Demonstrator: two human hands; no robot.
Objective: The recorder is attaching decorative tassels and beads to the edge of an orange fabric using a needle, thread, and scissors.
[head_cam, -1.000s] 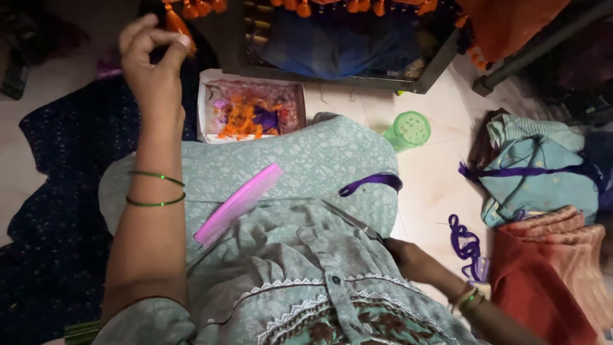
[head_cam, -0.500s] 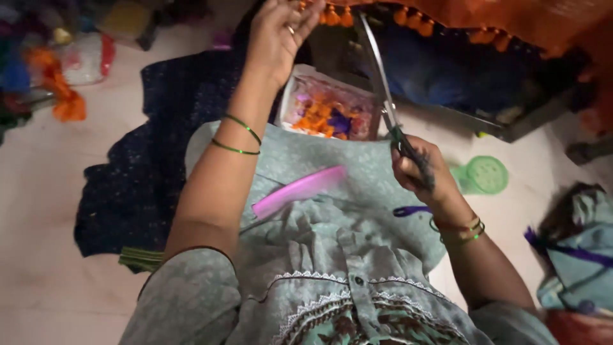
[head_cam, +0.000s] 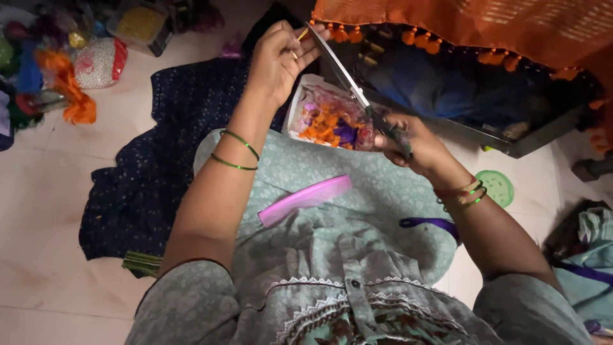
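At the far left edge, a heap of bright things (head_cam: pixel 57 70) is lying on the floor (head_cam: pixel 45 211); it is partly cut off and too blurred to tell what each piece is. Beside it, a dark blue cloth (head_cam: pixel 159 160) is spreading over the tiles, and its right part is hiding under the person's lap. A wide bare stretch of floor is staying open at the lower left.

The left hand (head_cam: pixel 278 57) is reaching up, its fingers closing tightly on a small orange bit (head_cam: pixel 302 34) at the fingertips; this bit is too small to make out well. Two green bangles (head_cam: pixel 235 152) are sitting on the forearm.

A pink comb (head_cam: pixel 305 199) is lying on the pale green garment (head_cam: pixel 332 255) over the lap. Just above it, a white tray (head_cam: pixel 295 105) is holding orange and purple scraps, and the scissors are covering part of it.

The scissors (head_cam: pixel 348 80) are pointing up and to the left, their tip touching or almost touching the left fingertips; I cannot tell how far the blades are parted. The right hand (head_cam: pixel 415 144) is gripping the handles, with fingers curled around them, so the handles are mostly hidden.

At the top right, an orange cloth (head_cam: pixel 485 29) with tassels is hanging down, cut off by the edge. A green lid (head_cam: pixel 497 186) is lying on the floor, near the right wrist. More folded cloth (head_cam: pixel 590 255) is showing at the right edge, partly cut off.
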